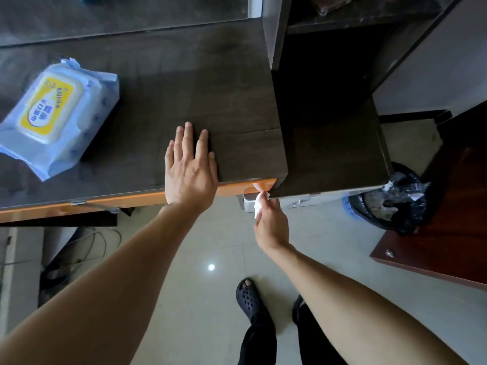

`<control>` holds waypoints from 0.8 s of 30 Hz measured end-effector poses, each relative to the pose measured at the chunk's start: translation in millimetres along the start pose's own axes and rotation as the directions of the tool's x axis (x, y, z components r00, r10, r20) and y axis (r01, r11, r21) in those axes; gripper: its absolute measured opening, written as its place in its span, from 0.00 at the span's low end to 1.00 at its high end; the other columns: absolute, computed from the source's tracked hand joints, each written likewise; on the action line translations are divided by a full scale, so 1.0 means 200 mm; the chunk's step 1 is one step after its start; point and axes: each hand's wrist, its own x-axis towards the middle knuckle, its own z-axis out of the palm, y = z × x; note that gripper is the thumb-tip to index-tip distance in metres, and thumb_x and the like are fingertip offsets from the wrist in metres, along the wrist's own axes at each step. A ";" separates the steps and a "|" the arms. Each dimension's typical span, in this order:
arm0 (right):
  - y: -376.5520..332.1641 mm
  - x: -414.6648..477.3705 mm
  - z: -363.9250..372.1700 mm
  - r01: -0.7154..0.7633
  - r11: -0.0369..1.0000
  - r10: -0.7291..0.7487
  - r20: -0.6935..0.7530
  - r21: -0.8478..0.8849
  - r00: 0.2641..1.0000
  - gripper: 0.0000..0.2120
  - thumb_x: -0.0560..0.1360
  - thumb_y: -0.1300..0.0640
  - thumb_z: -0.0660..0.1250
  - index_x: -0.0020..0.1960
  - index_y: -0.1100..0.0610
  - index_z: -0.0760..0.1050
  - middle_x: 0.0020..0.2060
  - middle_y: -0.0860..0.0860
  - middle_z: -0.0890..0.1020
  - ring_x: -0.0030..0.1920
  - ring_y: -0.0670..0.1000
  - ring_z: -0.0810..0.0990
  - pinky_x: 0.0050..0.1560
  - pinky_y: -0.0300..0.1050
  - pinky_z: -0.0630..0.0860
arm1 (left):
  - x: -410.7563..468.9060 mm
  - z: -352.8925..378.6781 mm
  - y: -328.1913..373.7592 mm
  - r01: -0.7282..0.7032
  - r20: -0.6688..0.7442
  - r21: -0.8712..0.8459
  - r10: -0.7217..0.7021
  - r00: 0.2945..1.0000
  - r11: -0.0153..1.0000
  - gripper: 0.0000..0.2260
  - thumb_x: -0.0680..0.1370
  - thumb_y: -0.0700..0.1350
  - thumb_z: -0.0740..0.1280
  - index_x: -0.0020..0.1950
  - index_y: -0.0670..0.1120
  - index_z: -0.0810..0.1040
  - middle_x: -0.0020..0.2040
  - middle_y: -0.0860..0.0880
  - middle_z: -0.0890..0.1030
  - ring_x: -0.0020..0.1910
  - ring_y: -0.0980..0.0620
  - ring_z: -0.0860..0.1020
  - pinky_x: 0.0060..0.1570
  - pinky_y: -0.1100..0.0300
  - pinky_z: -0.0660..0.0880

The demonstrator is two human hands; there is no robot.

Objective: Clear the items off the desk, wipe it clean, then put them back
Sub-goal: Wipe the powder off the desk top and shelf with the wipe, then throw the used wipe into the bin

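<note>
The dark wooden desk (163,83) has an orange front edge. A blue pack of wet wipes (52,117) with a yellow lid lies flat on its left part. My left hand (189,167) rests palm down on the desk top near the front edge, fingers spread, holding nothing. My right hand (270,222) is below the desk's front right corner, pinching a crumpled white wipe (259,202) that touches the orange edge.
A lower dark side cabinet (332,154) adjoins the desk on the right, with shelving above it. A bin lined with a black bag (390,198) stands on the tiled floor to the right. Cables hang under the desk at left. My sandalled feet are below.
</note>
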 end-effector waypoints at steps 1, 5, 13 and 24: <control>0.00 0.01 -0.02 0.025 0.999 -0.024 0.029 -0.021 0.999 0.21 0.73 0.67 0.59 0.65 0.60 0.67 0.52 0.59 0.75 0.48 0.63 0.79 0.44 0.52 0.75 | 0.00 0.00 0.01 0.002 0.007 0.001 -0.002 1.000 1.000 0.21 0.83 0.49 0.50 0.75 0.44 0.61 0.77 0.40 0.57 0.76 0.42 0.52 0.74 0.48 0.51; -0.13 0.01 -0.02 0.114 0.992 -0.106 0.158 -0.048 0.982 0.15 0.72 0.66 0.62 0.58 0.58 0.72 0.48 0.57 0.74 0.45 0.60 0.77 0.42 0.47 0.72 | 0.00 0.00 0.00 0.005 0.036 0.008 -0.005 0.999 1.000 0.22 0.83 0.50 0.48 0.75 0.44 0.60 0.77 0.41 0.55 0.77 0.42 0.51 0.75 0.48 0.50; 0.07 -0.10 -0.07 -0.066 0.998 0.064 0.273 0.000 0.960 0.12 0.75 0.55 0.56 0.34 0.57 0.68 0.34 0.56 0.80 0.38 0.59 0.78 0.36 0.44 0.72 | 0.01 -0.03 0.03 0.002 0.079 -0.001 -0.002 0.997 1.000 0.23 0.83 0.50 0.48 0.76 0.44 0.58 0.78 0.41 0.52 0.77 0.42 0.48 0.75 0.47 0.48; 0.74 -0.15 -0.87 -0.497 0.855 0.503 0.000 0.150 0.864 0.13 0.72 0.53 0.66 0.31 0.58 0.73 0.29 0.54 0.77 0.36 0.58 0.78 0.33 0.44 0.67 | -0.10 -0.13 0.66 -0.169 0.131 -0.190 0.195 0.972 0.967 0.15 0.72 0.45 0.57 0.51 0.42 0.80 0.49 0.42 0.79 0.48 0.38 0.76 0.46 0.48 0.74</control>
